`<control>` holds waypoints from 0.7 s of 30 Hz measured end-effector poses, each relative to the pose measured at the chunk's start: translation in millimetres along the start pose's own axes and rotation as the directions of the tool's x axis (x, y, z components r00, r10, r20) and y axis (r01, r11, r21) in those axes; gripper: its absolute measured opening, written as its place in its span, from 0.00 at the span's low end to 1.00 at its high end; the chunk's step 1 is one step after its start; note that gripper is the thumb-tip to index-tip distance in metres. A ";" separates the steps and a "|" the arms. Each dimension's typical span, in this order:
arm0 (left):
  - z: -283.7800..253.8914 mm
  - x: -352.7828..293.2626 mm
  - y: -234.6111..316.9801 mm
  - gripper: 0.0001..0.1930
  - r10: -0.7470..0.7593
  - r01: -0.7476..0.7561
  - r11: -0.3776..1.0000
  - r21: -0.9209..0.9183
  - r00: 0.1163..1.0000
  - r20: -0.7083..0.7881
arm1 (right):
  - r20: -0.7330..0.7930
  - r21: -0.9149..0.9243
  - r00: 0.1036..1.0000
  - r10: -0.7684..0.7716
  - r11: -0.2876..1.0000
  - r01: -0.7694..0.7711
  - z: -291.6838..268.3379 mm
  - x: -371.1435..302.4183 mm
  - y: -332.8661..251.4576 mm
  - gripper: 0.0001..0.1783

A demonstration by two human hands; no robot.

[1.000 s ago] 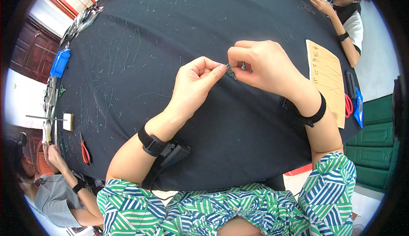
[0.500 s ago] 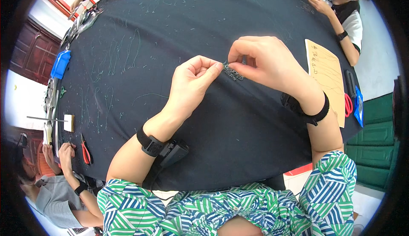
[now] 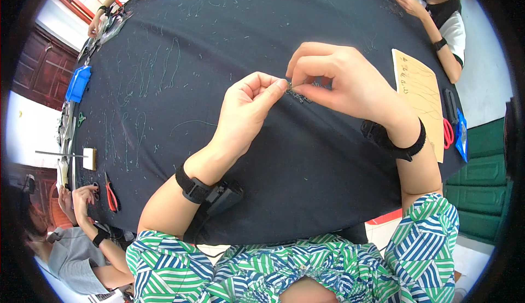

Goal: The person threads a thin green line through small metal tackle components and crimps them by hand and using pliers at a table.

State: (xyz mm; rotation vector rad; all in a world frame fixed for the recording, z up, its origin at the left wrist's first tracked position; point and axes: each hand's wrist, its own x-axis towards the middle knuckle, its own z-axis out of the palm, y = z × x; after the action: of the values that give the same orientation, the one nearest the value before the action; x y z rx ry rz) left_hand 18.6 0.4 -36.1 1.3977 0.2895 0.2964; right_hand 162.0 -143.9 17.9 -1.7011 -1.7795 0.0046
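Note:
Above the black-covered table, my left hand pinches a thin green cord between thumb and forefinger, its tip barely visible. My right hand meets it from the right, thumb and forefinger closed at the left fingertips; what they grip is too small to tell. Just below and behind the fingertips lies a tangled grey-green clump, partly covered by my right hand. A loose thin strand curves over the cloth toward my left wrist and passes out of sight behind it.
Several green cords and small clippings lie on the black cloth. At right are a brown sheet, red-handled scissors and a blue packet. Red-handled pliers lie left, near a co-worker's hand. Other people sit around the table.
My right hand has shifted slightly left, bringing its fingertips to those of my left hand. The left hand has hardly moved. Co-workers' hands at the left have shifted.

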 end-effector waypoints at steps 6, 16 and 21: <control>-1.7 -0.7 2.7 0.07 -0.067 0.073 0.994 -0.086 0.995 0.074 | 0.020 -0.014 1.000 0.012 1.000 -0.012 -1.4 -0.4 2.4 0.04; -4.3 0.2 4.4 0.08 -0.166 0.192 0.958 -0.211 0.977 0.133 | 0.087 0.051 0.996 0.033 0.998 -0.037 -6.7 -0.6 0.9 0.04; -3.6 -0.2 4.7 0.08 -0.146 0.160 0.977 -0.143 0.984 0.104 | 0.021 0.035 1.000 0.022 0.999 -0.022 -5.4 -1.4 3.3 0.03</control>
State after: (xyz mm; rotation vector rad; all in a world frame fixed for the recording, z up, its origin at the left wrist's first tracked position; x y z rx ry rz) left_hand 16.9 4.3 -32.1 1.2285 0.2904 0.1223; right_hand 167.3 -146.9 20.0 -1.7013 -1.7657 0.0627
